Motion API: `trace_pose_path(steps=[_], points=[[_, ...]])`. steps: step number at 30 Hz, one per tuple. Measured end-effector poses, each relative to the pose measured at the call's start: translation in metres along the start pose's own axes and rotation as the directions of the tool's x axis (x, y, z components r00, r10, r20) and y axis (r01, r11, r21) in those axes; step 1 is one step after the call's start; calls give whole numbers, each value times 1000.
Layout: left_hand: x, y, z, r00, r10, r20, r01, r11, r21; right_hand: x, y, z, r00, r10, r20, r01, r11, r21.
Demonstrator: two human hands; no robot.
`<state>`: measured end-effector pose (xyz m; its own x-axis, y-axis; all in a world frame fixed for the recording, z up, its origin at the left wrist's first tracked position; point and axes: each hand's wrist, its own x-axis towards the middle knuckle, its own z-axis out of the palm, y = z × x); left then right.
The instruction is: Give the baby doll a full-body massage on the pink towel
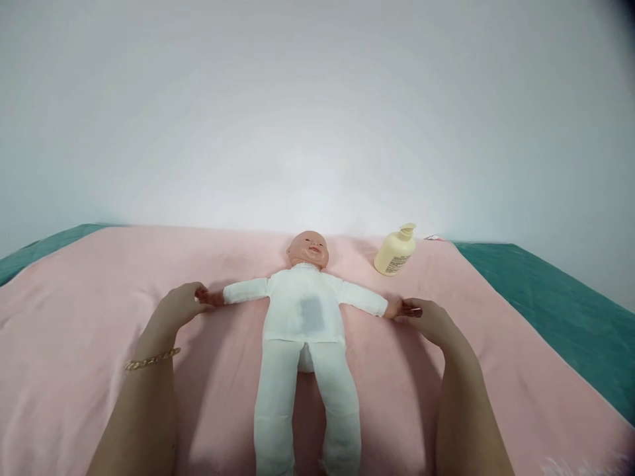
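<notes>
Pink cloth (74,383) covers most of the lower frame; on it, at centre, we see a doll (285,307) in white clothing, lying on its back with arms outstretched. The left hand (183,304), left of centre, and the right hand (429,318), right of centre, each meet one of the doll's hands. Their fingers are bent and gathered there; whether they pinch firmly we cannot tell, since they overlap the doll's hands in shade. The lower edge cuts off the doll's feet and both forearms (131,423). A grey patch (312,313) on the doll's torso is blurred, and we cannot read the print on the cream pump bottle (395,251), upright to the right of the doll's head. A small item (432,238) beyond it is unclear. We note pink cloth stretching broadly from each hand outward; green cloth (555,311) borders it at both sides, and a pale wall (297,112) bounds the far edge.
</notes>
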<state>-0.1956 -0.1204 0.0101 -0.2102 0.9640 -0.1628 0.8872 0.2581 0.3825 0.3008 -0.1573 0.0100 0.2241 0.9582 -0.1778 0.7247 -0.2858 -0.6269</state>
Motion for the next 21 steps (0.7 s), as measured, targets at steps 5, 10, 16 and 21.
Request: trace_pose_path(steps=[5, 10, 16, 21], points=[[2, 2, 0, 997, 17, 72, -18, 1000, 20, 3, 2, 2, 999, -43, 28, 48, 976, -211], [4, -1, 2, 997, -4, 73, 2, 1000, 21, 2, 0, 0, 1000, 8, 17, -5, 989, -151], [-1, -9, -3, 998, 57, -7, -57, 996, -76, -4, 4, -9, 1000, 21, 14, -23, 981, 194], [-22, 9, -21, 976, 94, -194, -138, 964, -226, -7, -3, -10, 989, 27, -148, 27, 935, 353]])
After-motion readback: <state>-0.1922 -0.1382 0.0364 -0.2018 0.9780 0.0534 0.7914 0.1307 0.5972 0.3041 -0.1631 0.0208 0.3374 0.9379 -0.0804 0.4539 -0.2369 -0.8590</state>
